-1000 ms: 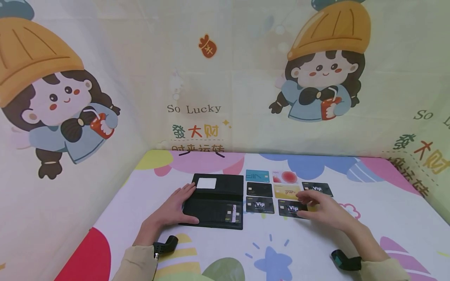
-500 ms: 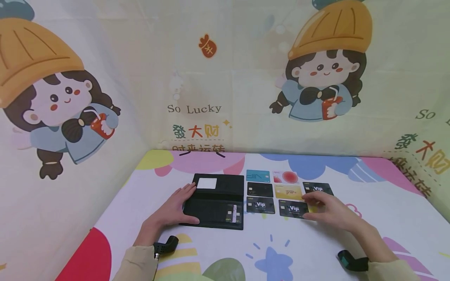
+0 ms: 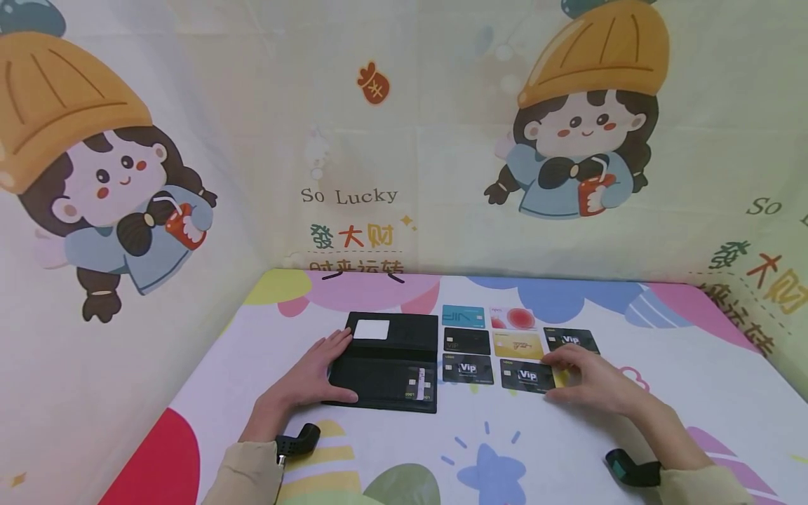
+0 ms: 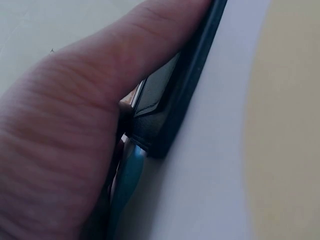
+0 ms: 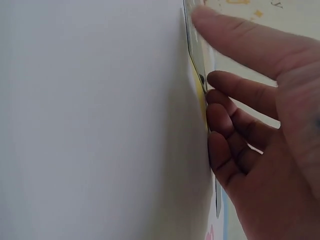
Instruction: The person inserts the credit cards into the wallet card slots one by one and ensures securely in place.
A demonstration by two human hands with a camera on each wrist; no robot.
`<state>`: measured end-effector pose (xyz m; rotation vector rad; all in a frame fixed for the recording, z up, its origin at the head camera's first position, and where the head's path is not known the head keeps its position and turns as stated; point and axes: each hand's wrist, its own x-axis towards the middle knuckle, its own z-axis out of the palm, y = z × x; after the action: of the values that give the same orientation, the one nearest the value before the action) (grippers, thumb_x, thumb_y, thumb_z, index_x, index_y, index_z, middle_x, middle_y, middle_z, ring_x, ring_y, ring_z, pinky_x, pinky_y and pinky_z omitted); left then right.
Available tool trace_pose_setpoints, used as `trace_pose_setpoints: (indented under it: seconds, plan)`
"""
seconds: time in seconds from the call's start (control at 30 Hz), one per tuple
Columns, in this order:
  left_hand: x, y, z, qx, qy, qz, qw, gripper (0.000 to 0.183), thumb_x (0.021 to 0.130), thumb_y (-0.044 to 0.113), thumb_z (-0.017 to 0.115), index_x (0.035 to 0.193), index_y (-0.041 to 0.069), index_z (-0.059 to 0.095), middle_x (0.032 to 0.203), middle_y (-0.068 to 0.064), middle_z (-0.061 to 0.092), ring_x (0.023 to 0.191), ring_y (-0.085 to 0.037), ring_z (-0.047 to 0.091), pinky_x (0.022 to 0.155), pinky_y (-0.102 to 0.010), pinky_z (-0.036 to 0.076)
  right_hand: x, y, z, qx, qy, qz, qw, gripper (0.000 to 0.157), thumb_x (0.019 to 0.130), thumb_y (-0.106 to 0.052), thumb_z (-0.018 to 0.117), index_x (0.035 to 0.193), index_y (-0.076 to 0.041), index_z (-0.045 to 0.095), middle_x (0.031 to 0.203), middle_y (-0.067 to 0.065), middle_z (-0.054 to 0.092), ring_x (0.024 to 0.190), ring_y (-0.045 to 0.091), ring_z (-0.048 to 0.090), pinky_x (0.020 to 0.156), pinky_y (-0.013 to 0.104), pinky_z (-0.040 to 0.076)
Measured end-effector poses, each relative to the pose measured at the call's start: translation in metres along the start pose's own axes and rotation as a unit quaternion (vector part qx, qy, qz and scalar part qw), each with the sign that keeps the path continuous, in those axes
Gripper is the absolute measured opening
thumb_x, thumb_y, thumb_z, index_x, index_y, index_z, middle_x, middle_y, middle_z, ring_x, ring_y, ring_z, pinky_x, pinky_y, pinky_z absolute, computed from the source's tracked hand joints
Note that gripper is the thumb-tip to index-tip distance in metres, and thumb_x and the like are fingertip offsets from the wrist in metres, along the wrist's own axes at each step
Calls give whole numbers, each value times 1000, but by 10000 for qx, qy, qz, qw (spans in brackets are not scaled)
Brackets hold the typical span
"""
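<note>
A black wallet [image 3: 382, 359] lies unfolded on the table, a white label in its upper half and the ends of several cards showing at lower right. My left hand [image 3: 311, 372] rests on its left edge, fingers spread, thumb along the lower edge. To the right, my right hand [image 3: 596, 379] has thumb and bent fingertips at the right end of a black Vip card [image 3: 525, 376], pinching it across its near and far edges. That card lies flat. In the right wrist view the thumb [image 5: 235, 37] overlaps the card and the other fingers curl beside it.
Other cards lie in rows around it: teal [image 3: 463, 316], white with red circles [image 3: 513, 318], gold [image 3: 517, 344], plain black [image 3: 466, 341], and two more black Vip cards, one at left [image 3: 467, 368] and one at upper right [image 3: 570, 339]. A printed cloth [image 3: 379, 456] covers the table.
My right hand has shifted slightly right along the Vip card to its right end, then held there. The left hand, wallet and cards stay in place.
</note>
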<state>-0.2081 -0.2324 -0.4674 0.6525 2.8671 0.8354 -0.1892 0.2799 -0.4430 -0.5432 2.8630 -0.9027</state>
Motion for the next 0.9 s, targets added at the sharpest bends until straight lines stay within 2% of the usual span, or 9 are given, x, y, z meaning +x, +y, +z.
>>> trace_pose_setpoints:
  seconds: [0.2,0.47,0.73,0.9]
  plan:
    - [0,0,0,24,-34,-3,10000,120,68,67,81,158,4,32,166,-9,23,152,-31,16,123,-52,9,2,0,1,-95,-25,35,9999,54,75,-35,90,118,-11,70,113,6,59,101,26,54,89,51,52]
    - [0,1,-1,10,-45,-13,10000,120,68,66,81,158,4,32,165,-9,24,152,-31,16,123,-52,9,4,0,-1,-5,-100,57,9999,52,76,-30,89,118,-7,68,112,7,60,99,26,55,87,47,54]
    - [1,0,-2,43,-68,-26,10000,120,68,67,81,158,5,32,166,-9,24,153,-31,15,123,-52,9,8,-1,-1,77,-244,212,9994,53,76,-31,89,117,-6,66,109,6,59,100,27,53,89,48,54]
    - [1,-1,-2,89,-62,-1,9999,120,68,65,82,158,4,32,166,-10,23,152,-31,16,123,-52,9,8,-1,-2,99,-261,141,9995,53,77,-30,89,117,-5,65,110,7,58,100,27,53,89,48,53]
